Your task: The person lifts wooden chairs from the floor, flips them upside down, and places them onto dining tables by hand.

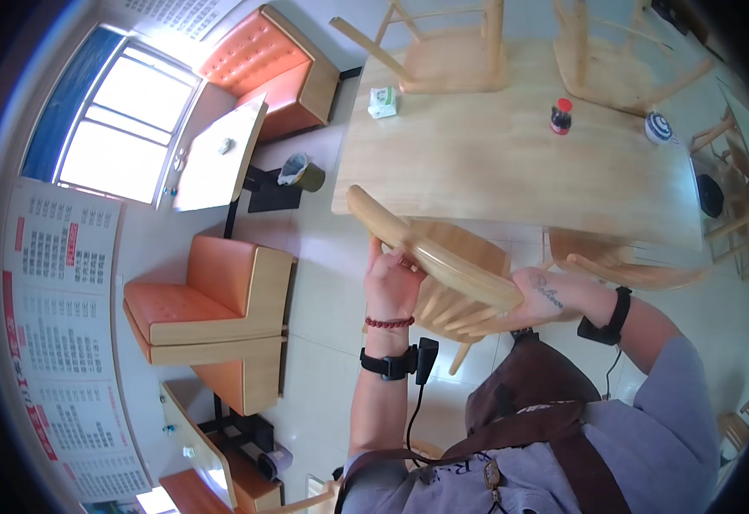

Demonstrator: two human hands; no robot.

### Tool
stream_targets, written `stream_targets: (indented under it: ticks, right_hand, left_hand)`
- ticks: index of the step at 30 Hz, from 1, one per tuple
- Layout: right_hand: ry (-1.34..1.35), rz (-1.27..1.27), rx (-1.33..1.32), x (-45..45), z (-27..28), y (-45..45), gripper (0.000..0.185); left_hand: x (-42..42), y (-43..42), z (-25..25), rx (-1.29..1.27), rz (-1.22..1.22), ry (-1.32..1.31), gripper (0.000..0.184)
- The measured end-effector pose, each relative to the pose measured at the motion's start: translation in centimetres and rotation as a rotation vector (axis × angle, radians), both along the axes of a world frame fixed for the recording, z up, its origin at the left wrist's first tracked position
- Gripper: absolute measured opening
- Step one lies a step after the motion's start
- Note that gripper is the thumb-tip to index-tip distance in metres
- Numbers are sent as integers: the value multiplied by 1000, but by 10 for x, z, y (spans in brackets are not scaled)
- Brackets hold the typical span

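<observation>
A light wooden chair [456, 272] with a curved top rail and a spindled back is in front of me, tilted, beside the near edge of the wooden table [477, 171]. My left hand [393, 278] is closed around the left part of the top rail, its fingers curled. My right hand [536, 295] grips the right end of the same rail; its fingers are partly hidden behind the wood. Part of the chair's seat shows beyond the rail, close to the table edge.
Another wooden chair [632, 272] stands right of mine. Chairs rest on the table's far side, near a tissue pack [383, 102], a red-capped bottle [561, 117] and a blue-and-white round container [658, 128]. Leftward are a bin [308, 176] and orange booth seats [220, 278].
</observation>
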State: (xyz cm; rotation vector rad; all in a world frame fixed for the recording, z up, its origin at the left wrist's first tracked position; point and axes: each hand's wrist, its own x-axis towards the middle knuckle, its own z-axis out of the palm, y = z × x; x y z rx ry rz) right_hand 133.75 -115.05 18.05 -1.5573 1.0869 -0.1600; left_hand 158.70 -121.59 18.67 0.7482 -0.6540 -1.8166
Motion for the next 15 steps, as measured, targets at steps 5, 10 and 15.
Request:
stream_targets:
  ticks: [5, 10, 15]
  right_hand:
    - [232, 62, -251, -8, -12, -32, 41]
    - [504, 16, -307, 1, -50, -40, 38]
    - [569, -138, -607, 41, -162, -53, 34]
  left_hand:
    - [6, -20, -39, 81, 47, 155, 50]
    - [37, -13, -104, 95, -116, 225, 60]
    - [125, -23, -157, 247, -311, -11, 74]
